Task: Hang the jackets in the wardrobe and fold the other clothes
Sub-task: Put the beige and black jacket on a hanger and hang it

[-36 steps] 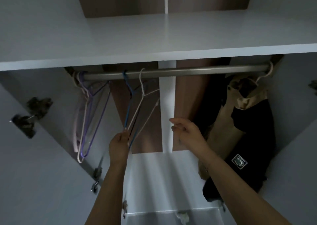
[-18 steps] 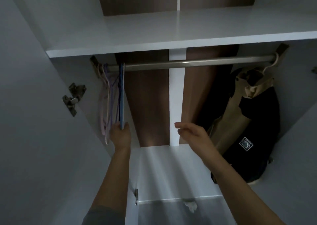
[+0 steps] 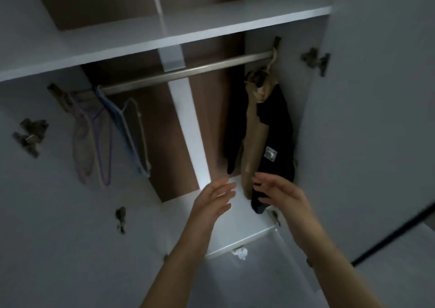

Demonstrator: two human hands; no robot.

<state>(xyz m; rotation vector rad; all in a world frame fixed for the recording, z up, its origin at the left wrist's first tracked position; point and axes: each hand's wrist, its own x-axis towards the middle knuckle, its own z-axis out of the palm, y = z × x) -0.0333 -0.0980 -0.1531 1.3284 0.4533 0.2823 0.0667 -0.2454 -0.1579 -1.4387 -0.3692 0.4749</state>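
We look up into an open wardrobe [image 3: 353, 96] in dim light. One metal rail [image 3: 188, 71] runs across it under one white shelf [image 3: 164, 42].

One jacket [image 3: 266, 129], tan and black, hangs from the far right end of the rail, close to the side wall. It carries one small square patch [image 3: 270, 154]; whatever is printed on it is too small and blurred for us to read. No other writing shows.

At the left end of the rail hangs a cluster of empty hangers [image 3: 110, 133]. We make out about four by colour: pink, purple, blue and white. The blur keeps us from a sure count.

Two bare hands reach in. The left hand [image 3: 213, 200] is spread wide, fingers straight, holding nothing, in front of the wardrobe floor just left of the jacket. The right hand [image 3: 280, 193] is relaxed and loosely spread at the jacket's lower edge; its fingers overlap the dark hem, and we cannot tell whether they touch it.

Three door hinges show: one [image 3: 30, 135] on the left, one [image 3: 120, 218] lower left, one [image 3: 316, 60] upper right.
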